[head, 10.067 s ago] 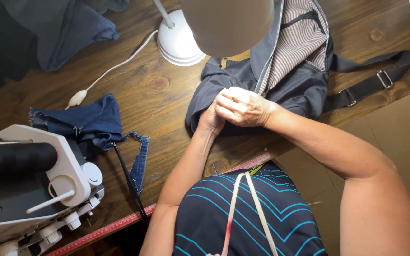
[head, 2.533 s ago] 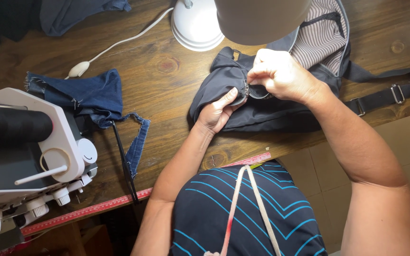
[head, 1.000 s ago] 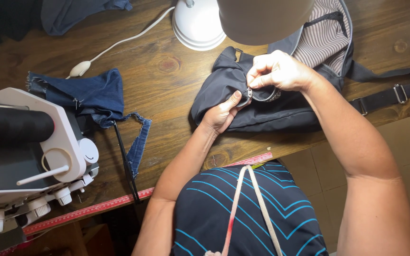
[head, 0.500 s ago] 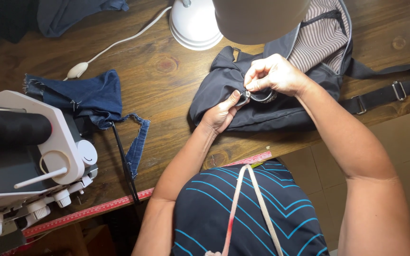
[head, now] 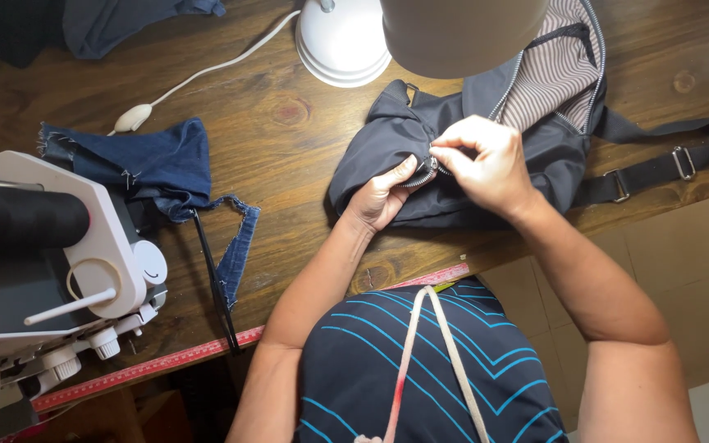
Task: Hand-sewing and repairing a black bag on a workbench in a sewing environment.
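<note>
on wooden table [head: 289, 123], bag [head: 486, 139] lengthwise left-right

There is one dark bag [head: 387, 148], one white lamp [head: 342, 41], one sewing machine [head: 43, 271], one piece of blue denim [head: 149, 164], one red ruler [head: 166, 361], and two hands: left hand [head: 379, 197], right hand [head: 486, 164].

Bright even light, soft shadows, sharp focus throughout
</note>
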